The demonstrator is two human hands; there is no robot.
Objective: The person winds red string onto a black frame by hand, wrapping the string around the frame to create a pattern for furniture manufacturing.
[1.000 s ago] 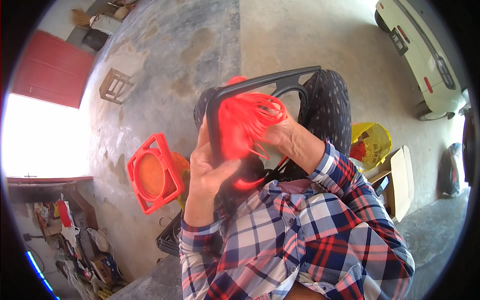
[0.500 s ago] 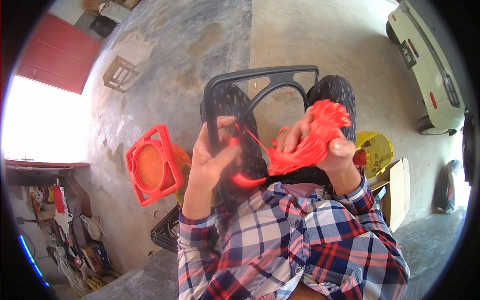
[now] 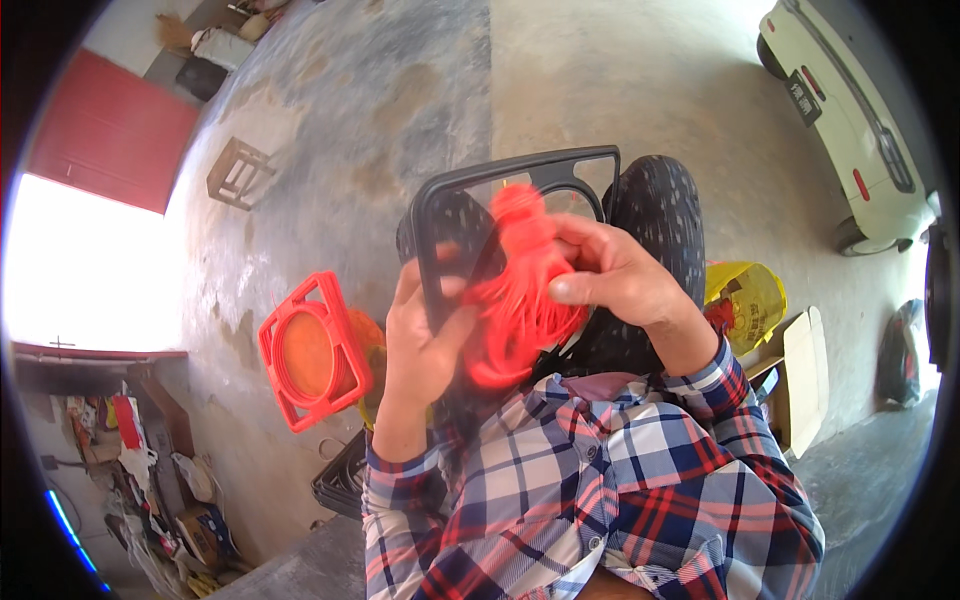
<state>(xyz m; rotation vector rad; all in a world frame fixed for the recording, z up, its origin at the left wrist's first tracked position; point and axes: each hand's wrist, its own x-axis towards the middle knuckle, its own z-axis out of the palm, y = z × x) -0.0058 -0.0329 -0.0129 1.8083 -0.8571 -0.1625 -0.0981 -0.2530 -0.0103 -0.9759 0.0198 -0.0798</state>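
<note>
- Nearest, the left hand (image 3: pixel 425 335) curls around the left bar of the black frame (image 3: pixel 427 245), grasping it; motion blur hides whether its fingertips also pinch cord.
- The right hand (image 3: pixel 620 275), in front of the black frame's opening, grasps the red cord bundle (image 3: pixel 535 265) between thumb and fingers, from its right side.
- The bundle hangs in front of that opening, its upper end bunched, its lower loops fanned loose. Those loose loops could tangle or catch on the frame's bars if the right hand turns the bundle quickly; a slack pinch could let strands spill.
- The frame itself could tip, as only the left hand visibly steadies it above the patterned trousers (image 3: pixel 675 215).
- Farther out, the red frame (image 3: pixel 362 375) stands left of the black frame, and the yellow bag (image 3: pixel 770 290) right of it.
- Farthest, a wooden stool (image 3: pixel 232 172) stands beyond the black frame's upper left.
</note>
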